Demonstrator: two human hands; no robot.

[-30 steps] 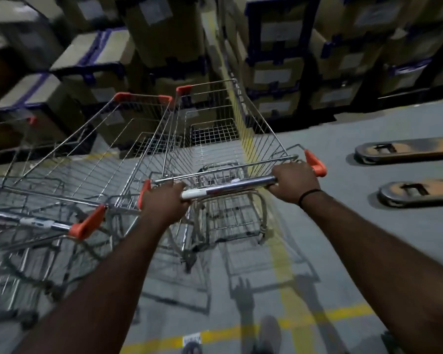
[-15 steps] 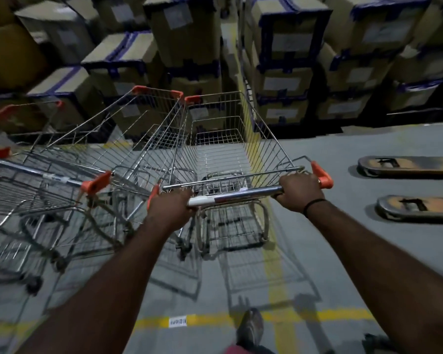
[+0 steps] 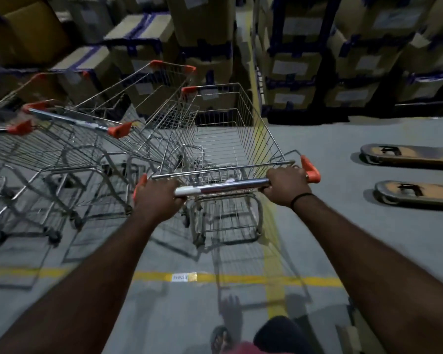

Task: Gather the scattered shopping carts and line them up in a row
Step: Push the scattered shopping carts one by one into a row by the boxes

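A wire shopping cart (image 3: 243, 139) with orange corner caps stands straight ahead of me on the grey floor. My left hand (image 3: 157, 198) grips the left end of its chrome handle bar (image 3: 225, 187) and my right hand (image 3: 285, 186) grips the right end. Close on its left stands a second cart (image 3: 149, 108), its basket side almost touching mine. More carts (image 3: 23, 149) stand further left, cut off by the frame's edge.
Stacked cardboard boxes (image 3: 292, 62) with blue tape wall off the far side. Two pallet-jack forks (image 3: 409, 175) lie on the floor at the right. Yellow floor lines (image 3: 241, 278) cross under me. My feet (image 3: 220, 339) show at the bottom.
The cart in my hands has rolled forward and drawn level beside the second cart. The carts on the left have come further into view as my head turned.
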